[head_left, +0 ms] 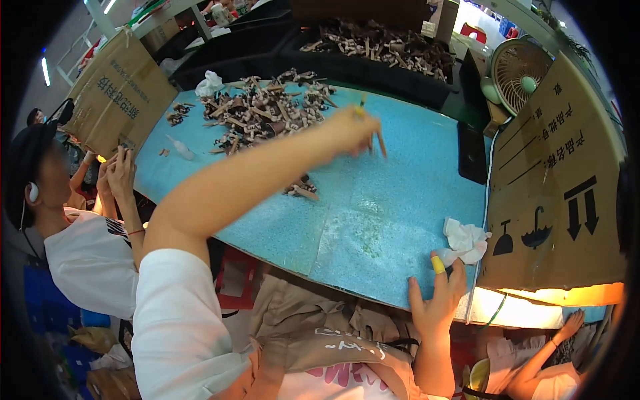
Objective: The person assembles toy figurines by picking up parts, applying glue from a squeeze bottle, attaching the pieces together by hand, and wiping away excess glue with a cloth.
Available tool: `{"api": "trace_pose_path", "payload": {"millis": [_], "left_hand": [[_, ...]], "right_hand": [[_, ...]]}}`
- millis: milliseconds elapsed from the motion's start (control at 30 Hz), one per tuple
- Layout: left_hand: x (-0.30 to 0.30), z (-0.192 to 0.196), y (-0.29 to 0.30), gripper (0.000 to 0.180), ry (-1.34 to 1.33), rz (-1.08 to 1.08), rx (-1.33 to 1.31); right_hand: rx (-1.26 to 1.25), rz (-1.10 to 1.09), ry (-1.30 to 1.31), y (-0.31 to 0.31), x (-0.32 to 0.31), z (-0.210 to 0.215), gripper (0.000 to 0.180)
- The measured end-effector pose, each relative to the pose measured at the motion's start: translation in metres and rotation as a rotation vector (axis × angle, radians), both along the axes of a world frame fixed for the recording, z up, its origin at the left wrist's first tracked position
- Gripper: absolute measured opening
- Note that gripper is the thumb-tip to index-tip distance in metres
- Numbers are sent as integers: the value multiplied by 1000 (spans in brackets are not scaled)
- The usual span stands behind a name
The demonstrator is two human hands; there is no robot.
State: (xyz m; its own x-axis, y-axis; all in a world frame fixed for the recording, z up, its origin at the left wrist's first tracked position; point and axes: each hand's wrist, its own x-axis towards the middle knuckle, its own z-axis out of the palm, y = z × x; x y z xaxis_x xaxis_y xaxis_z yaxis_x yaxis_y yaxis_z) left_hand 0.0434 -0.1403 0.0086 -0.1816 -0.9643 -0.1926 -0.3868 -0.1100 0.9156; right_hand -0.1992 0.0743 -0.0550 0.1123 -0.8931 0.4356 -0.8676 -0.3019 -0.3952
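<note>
Reaching across the blue counter (400,200), our left hand (350,130) has its fingers closed on a thin brown stick (381,143), which hangs down and to the right from the fingertips, just above the counter surface. Motion blur hides the finer detail of that grip. Behind and to the left of it we see a loose pile (263,110) of small brown and pale wooden pieces spread over the far part of the counter, with a few stray pieces (303,189) lying nearer, under our forearm.

Our right hand (437,300) rests on the near edge of the counter, fingers spread and open, holding nothing. Its index finger wears a yellow cot (437,265). A crumpled white cloth (465,241) lies just beside those fingertips, seemingly touching them.

At the right a cardboard panel (557,193) stands upright, and a small fan (519,73) sits behind it. Another cardboard box (120,93) stands at the far left. A person in a white shirt (90,263) sits on our left, with hands (117,175) raised at the counter edge.
</note>
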Motion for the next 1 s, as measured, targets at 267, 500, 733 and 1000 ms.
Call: {"api": "trace_pose_path", "payload": {"millis": [267,500,733,1000], "left_hand": [[43,60,-121,60,189,451,-546],[40,-11,60,52,-1040,-75,-1082],[35,-62,155,41,-896,65,-641],[-8,-42,171,77,536,-32,-96]], "right_hand": [[-24,-5,9,-4,-2,-3,50],[-50,-37,-41,7,-5,-7,44],[-48,28,-190,7,-6,-5,28],[-19,184,-909,18,1,-15,39]]}}
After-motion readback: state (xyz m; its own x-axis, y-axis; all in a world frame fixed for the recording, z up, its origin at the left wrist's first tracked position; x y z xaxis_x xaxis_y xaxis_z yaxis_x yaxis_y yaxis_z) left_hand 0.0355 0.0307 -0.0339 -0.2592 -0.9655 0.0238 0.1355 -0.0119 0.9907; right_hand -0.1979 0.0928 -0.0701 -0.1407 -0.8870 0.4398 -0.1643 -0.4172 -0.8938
